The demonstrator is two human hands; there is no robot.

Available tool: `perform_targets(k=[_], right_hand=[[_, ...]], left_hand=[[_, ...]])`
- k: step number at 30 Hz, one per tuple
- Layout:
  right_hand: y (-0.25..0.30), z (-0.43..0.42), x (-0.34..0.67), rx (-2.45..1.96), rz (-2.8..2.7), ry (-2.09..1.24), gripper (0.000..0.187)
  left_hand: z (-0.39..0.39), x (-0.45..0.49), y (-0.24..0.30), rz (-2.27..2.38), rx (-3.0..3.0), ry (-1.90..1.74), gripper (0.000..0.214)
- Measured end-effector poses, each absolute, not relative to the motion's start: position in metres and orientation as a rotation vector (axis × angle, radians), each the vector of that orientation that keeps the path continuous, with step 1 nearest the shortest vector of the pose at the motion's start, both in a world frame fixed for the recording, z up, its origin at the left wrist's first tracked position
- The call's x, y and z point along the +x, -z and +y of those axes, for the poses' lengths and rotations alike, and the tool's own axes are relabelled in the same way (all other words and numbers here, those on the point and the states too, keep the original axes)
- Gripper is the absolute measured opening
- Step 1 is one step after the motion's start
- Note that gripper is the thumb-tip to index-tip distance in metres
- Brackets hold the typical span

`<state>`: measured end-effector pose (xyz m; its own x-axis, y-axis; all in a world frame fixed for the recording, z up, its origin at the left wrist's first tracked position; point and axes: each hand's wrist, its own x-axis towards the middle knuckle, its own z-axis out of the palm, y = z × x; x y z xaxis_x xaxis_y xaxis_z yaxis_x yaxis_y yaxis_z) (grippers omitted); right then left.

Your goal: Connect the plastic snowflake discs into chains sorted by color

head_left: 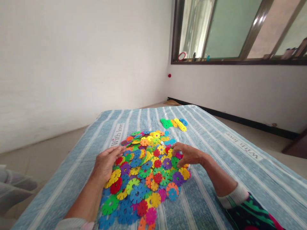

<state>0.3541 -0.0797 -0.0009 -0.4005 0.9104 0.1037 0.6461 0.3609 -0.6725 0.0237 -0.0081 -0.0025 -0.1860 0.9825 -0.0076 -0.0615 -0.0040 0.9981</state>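
Note:
A heap of colourful notched plastic building discs (144,164) lies spread over a striped blue cloth. At the heap's left edge rests my left hand (107,162), its fingers stretched forward against the discs and the thumb side partly hidden. My right hand (189,154) hovers over or touches the right edge, fingers bent and thumb apart, near a green disc (174,162) and a purple disc (177,179). I see nothing held in either hand. Beyond the heap sits a small separate group: joined green discs (166,123), joined yellow discs (180,125) and blue discs (183,122).
The striped cloth (79,159) covers the surface, with "With love" printed on both sides. A white wall (83,54) stands behind, and a dark-framed window (235,32) with small items on its sill is at the right. Something pale and sheer (15,191) shows at lower left.

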Motion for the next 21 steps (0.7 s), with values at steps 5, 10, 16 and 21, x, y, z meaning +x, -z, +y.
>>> perform_targets(k=[5, 10, 16, 21], right_hand=[[-0.002, -0.082, 0.348, -1.352, -2.123, -0.802, 0.033], [-0.007, -0.083, 0.352, -1.272, -2.054, -0.919, 0.024], [-0.021, -0.088, 0.353, -1.157, -1.985, -1.028, 0.019], [-0.014, -0.074, 0.36, -1.339, -1.635, -0.958, 0.022]], left_hand=[[-0.01, 0.024, 0.002, 1.287, 1.075, -1.375, 0.021], [-0.009, 0.023, 0.004, 1.279, 1.066, -1.382, 0.022], [-0.005, 0.021, 0.008, 1.304, 1.075, -1.367, 0.023], [-0.005, 0.02, 0.008, 1.316, 1.044, -1.363, 0.024]])
